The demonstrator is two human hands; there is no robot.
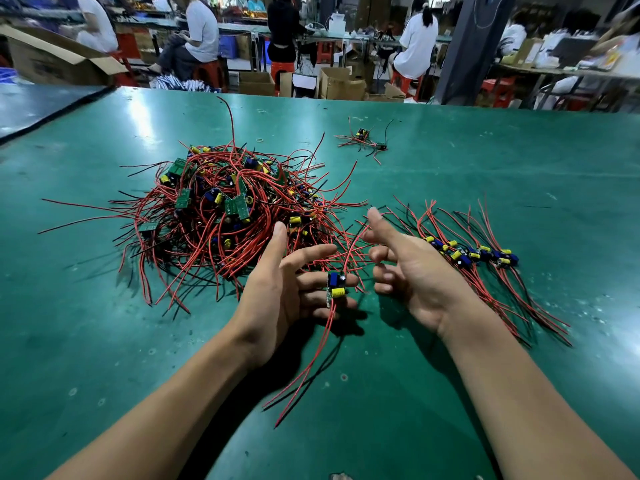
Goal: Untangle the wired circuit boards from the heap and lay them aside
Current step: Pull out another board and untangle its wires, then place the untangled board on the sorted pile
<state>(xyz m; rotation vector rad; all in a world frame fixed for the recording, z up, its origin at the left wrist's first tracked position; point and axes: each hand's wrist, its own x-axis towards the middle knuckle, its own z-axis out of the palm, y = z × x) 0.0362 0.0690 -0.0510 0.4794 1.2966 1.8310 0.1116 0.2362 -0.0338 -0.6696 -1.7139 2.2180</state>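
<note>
Green-matted worktable (104,323) lay under both yr forearms. Yr left hand (277,289) was palm-up, fingers straight & spread, gripping nothing. One small circuit board w/ blue block & yellow capacitor (335,285) rested across its fingers, its red/black leads trailing toward you onto the mat. Yr right hand (415,271), just beside, had thumb up & fingers loosely curled. A red lead from that board ran up by the forefinger; can't tell if it was held. Right of it, a row of untangled boards (474,254) lay side by side. Farther left sat the tangled heap of red-wired green boards (221,209). Beyond: small separate wire cluster (367,140). At back, seated workers (201,29) on red plastic stools (211,72).
</note>
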